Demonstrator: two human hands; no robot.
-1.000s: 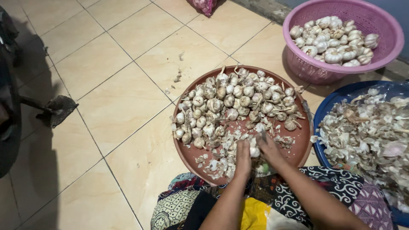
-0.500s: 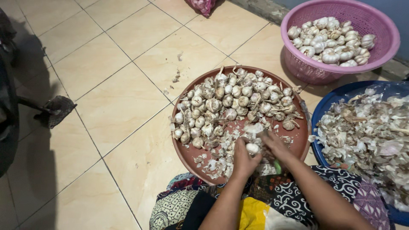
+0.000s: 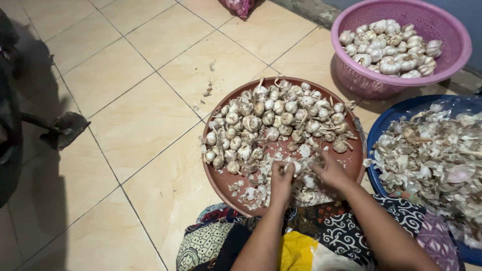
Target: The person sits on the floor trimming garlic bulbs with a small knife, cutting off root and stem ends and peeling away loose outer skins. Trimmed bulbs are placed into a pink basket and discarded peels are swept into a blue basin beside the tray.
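Gripping a garlic bulb (image 3: 297, 166) between both hands' fingers (image 3: 288, 169).

The floor (image 3: 125, 115) is laid with large glossy cream tiles set on the diagonal, with thin dark grout lines between them. A heavy shadow (image 3: 30, 165) lies over the tiles at the left edge, where a dark object with a flat metal foot (image 3: 68, 129) stands. Along the top right runs a grey concrete kerb (image 3: 306, 9) beneath a bluish wall (image 3: 474, 20).
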